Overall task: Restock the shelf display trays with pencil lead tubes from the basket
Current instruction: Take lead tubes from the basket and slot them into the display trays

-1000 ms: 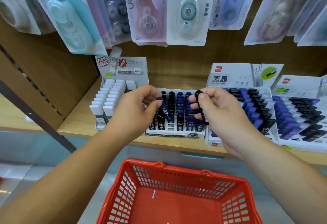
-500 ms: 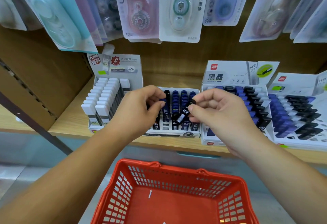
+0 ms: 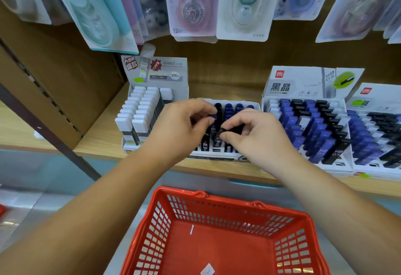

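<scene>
Over the white slotted display tray (image 3: 217, 157) on the wooden shelf (image 3: 102, 140), both hands work close together. The left hand (image 3: 178, 129) has its fingers curled, thumb and forefinger pinching a dark blue-capped pencil lead tube (image 3: 213, 116) standing in the tray. The right hand (image 3: 258, 140) pinches a black pencil lead tube (image 3: 231, 131) just above the rows. Below the shelf, a red plastic basket (image 3: 195, 207) has small white scraps on its floor.

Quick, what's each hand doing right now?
Left hand: pinching a blue-capped lead tube.
Right hand: pinching a black lead tube.
</scene>
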